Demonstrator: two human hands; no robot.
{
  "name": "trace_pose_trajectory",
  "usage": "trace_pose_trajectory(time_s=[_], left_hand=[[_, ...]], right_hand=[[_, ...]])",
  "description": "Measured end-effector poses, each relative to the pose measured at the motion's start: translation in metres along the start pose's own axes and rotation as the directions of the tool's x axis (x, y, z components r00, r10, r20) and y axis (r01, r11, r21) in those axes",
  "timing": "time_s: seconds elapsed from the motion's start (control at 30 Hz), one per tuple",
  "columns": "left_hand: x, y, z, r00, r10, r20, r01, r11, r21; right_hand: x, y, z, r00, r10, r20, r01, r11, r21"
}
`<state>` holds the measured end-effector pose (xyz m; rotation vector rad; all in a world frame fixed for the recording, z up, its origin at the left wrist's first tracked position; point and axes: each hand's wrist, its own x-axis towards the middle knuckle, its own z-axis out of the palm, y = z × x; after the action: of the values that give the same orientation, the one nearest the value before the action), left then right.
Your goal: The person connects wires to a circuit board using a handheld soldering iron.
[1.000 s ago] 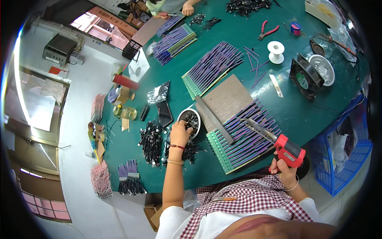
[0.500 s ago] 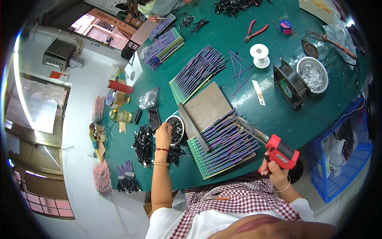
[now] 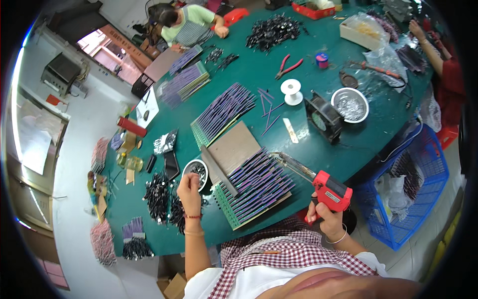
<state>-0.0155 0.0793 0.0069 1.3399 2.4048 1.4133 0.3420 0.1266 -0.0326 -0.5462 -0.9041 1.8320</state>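
My right hand [image 3: 326, 219] is wrapped round the grip of a red and black soldering gun [image 3: 332, 192]. Its long metal tip points left, over the right ends of purple strips [image 3: 256, 184] laid side by side along a green-edged board [image 3: 225, 203]. A grey metal bar [image 3: 219, 171] lies across the board's upper left corner. My left hand [image 3: 188, 192] is closed in a pinch at the near rim of a white bowl [image 3: 186, 169] of small black parts. Whatever its fingertips hold is too small to make out. Black cable bundles [image 3: 157, 197] lie left of that hand.
Beyond the board lie another strip-covered board [image 3: 226, 112], a white spool [image 3: 292, 92], a black fan [image 3: 323, 117] and a metal-filled bowl [image 3: 362, 108]. Red-handled pliers [image 3: 289, 67] are farther back. A blue crate [image 3: 413, 199] stands right of the table. Co-workers sit at the far side and right.
The view has swung, so the table appears lower and farther left, and co-workers show more. My left hand has drawn back to the bowl's near rim. The right hand keeps hold of the soldering gun.
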Motion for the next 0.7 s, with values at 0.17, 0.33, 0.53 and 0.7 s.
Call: trace_pose_trajectory(time_s=[0.17,0.33,0.53,0.7], left_hand=[[-0.056,0.064,0.026,0.956,0.166,0.241,-0.103,0.962,-0.252],[-0.1,0.111,0.015,0.823,0.375,0.427,-0.205,0.897,-0.392],[-0.122,0.071,-0.028,0.888,0.245,0.39,-0.078,0.915,-0.396],[-0.12,0.05,-0.061,0.834,0.166,0.526,0.053,0.925,-0.376]], right_hand=[[-0.009,-0.002,0.037,0.999,0.027,-0.041,-0.027,1.0,0.005],[-0.015,0.013,0.082,0.995,0.078,0.055,-0.066,0.978,-0.2],[-0.024,0.046,0.124,0.984,0.125,0.127,-0.073,0.934,-0.35],[-0.03,0.058,0.149,0.959,0.245,0.146,-0.139,0.849,-0.51]])
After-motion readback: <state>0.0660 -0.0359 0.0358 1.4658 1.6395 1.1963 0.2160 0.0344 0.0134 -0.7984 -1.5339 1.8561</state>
